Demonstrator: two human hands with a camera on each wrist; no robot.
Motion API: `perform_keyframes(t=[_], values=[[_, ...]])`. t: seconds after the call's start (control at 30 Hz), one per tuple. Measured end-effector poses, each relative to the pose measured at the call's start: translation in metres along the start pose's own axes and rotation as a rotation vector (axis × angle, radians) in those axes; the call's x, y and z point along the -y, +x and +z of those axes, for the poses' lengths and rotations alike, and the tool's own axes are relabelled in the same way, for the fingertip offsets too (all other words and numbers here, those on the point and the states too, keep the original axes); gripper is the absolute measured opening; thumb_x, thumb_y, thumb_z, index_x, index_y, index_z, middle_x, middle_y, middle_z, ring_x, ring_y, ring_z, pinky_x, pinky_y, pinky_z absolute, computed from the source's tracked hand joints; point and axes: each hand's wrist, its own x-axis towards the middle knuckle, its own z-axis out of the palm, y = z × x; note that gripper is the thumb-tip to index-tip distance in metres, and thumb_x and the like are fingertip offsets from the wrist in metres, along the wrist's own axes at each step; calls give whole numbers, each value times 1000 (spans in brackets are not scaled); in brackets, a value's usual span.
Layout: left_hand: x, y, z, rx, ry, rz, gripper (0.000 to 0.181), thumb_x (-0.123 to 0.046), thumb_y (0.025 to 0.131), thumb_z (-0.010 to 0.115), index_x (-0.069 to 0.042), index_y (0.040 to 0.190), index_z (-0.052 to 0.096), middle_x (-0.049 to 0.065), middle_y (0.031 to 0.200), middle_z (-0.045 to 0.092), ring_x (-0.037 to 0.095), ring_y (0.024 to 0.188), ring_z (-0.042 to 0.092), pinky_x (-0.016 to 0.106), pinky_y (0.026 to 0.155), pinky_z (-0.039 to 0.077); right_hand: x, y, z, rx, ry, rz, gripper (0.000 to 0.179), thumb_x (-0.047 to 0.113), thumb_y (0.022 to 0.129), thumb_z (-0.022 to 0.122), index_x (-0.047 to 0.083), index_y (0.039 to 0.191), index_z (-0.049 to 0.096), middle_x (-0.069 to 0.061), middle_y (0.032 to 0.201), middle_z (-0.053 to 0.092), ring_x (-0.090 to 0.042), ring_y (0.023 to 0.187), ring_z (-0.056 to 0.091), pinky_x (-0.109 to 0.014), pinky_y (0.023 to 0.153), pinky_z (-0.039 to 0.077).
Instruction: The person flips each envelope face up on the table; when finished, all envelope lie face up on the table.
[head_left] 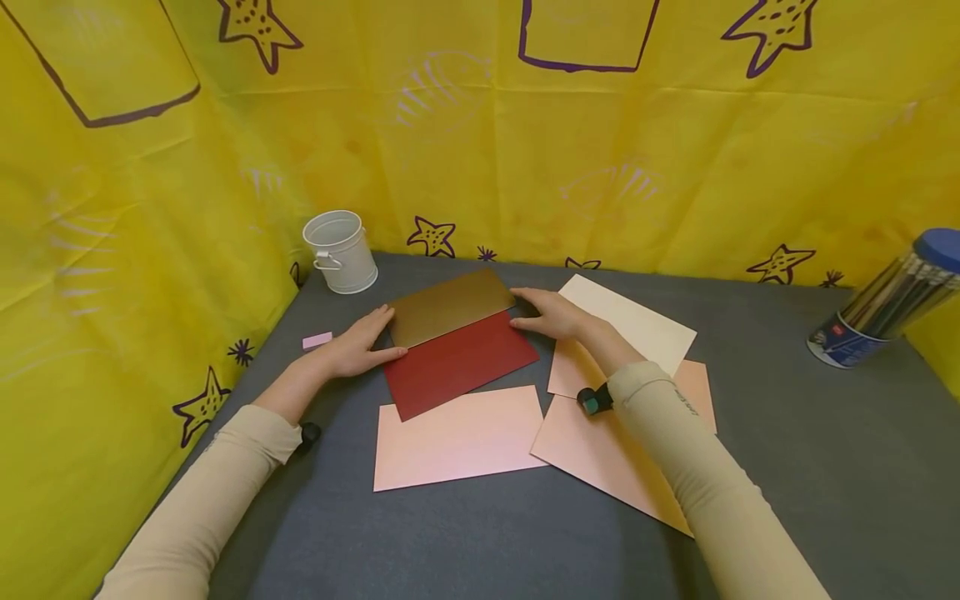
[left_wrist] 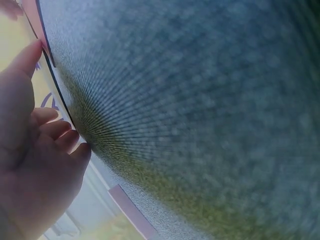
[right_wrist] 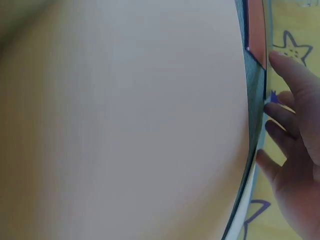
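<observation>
A gold-brown rectangular card [head_left: 450,308] lies at the back of the table, its front edge along a dark red card [head_left: 461,362]. My left hand [head_left: 352,346] rests at the left end of the gold-brown card, thumb near its front corner and fingers at its far corner. At the other end, my right hand [head_left: 555,315] touches the edge with extended fingers, its thumb near the red card. The left wrist view shows the left hand [left_wrist: 45,150] with thumb stretched out; the right wrist view shows the right hand [right_wrist: 295,135] with fingers spread.
A pale pink card [head_left: 457,437] lies partly under the red one. More pinkish cards [head_left: 600,454] and a cream card [head_left: 630,317] overlap beneath my right forearm. A white bucket [head_left: 345,254], small pink block [head_left: 317,340] and pencil tub [head_left: 855,337] stand around, before a yellow cloth [head_left: 480,167].
</observation>
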Motion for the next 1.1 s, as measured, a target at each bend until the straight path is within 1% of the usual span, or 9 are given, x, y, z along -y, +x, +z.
perform_keyframes(t=[0.23, 0.37, 0.5, 0.67, 0.8, 0.87, 0.97, 1.1], values=[[0, 0, 2, 12, 0, -10, 86, -41, 96, 58, 7, 152, 14, 28, 158, 7, 42, 146, 4, 56, 115, 8, 5, -1, 4, -20, 35, 31, 69, 31, 97, 62, 2, 151, 32, -18, 150, 40, -34, 140, 32, -47, 114, 24], [-1, 0, 3, 9, -4, -14, 86, -40, 96, 59, 8, 152, 15, 29, 158, 7, 42, 146, 5, 55, 115, 8, 8, -1, 6, -41, 91, 54, 67, 29, 97, 61, 2, 151, 32, -17, 150, 40, -34, 140, 32, -48, 114, 25], [-3, 0, 2, 2, -9, -19, 86, -40, 96, 60, 8, 152, 16, 29, 158, 8, 42, 146, 5, 54, 116, 9, 10, -1, 8, -82, 168, 65, 64, 23, 96, 62, 2, 150, 33, -18, 148, 43, -33, 139, 35, -47, 113, 26], [-4, -1, 2, -9, -6, -18, 86, -41, 95, 61, 9, 151, 18, 30, 157, 10, 43, 146, 7, 55, 115, 10, 13, 1, 11, -148, 269, 73, 64, 10, 94, 63, 2, 150, 33, -21, 143, 47, -35, 132, 44, -45, 108, 36], [-3, 0, 3, -5, 2, -30, 87, -43, 95, 60, 8, 151, 17, 29, 158, 9, 42, 146, 7, 54, 116, 10, 14, 2, 13, -199, 344, 106, 64, 2, 93, 63, 2, 150, 34, -21, 141, 49, -34, 127, 51, -41, 100, 45], [-2, 0, 3, -3, 2, -36, 87, -43, 95, 60, 7, 152, 17, 28, 158, 9, 40, 146, 6, 53, 116, 10, 15, 2, 14, -225, 352, 124, 62, 1, 93, 63, 3, 149, 37, -20, 139, 51, -33, 124, 53, -40, 97, 48], [-2, 0, 3, -5, 1, -37, 87, -43, 95, 60, 7, 152, 18, 28, 158, 9, 41, 146, 7, 54, 116, 11, 18, 2, 15, -270, 335, 146, 57, 3, 92, 65, 5, 145, 44, -16, 136, 55, -30, 119, 57, -40, 93, 50], [-2, 0, 3, -12, 7, -42, 88, -44, 94, 61, 7, 152, 18, 28, 158, 10, 41, 146, 8, 55, 115, 12, 22, 2, 15, -325, 306, 152, 50, 5, 90, 67, 7, 139, 54, -15, 133, 57, -28, 114, 60, -39, 88, 52]])
